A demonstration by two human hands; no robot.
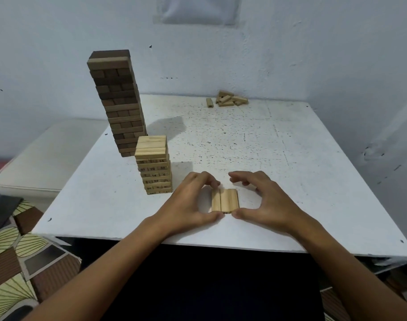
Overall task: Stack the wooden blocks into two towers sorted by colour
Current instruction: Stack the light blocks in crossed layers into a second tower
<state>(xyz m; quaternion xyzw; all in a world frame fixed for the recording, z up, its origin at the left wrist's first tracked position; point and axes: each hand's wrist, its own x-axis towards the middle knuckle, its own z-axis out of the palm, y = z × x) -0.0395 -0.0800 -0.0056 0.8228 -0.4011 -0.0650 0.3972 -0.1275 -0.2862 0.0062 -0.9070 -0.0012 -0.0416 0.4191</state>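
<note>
While three light blocks (225,201) lie low-middle | we are squeezing them, both hands (188,205) (265,202) curled | next: lift onto light tower (154,164).

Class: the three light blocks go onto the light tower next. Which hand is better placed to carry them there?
Left hand: it lies between the three light blocks and the light tower; the right hand would cross over.

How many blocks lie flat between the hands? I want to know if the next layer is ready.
3 light blocks lie side by side on the table, between the left hand and right hand. Fingers may hide part of the leftmost one.
</note>
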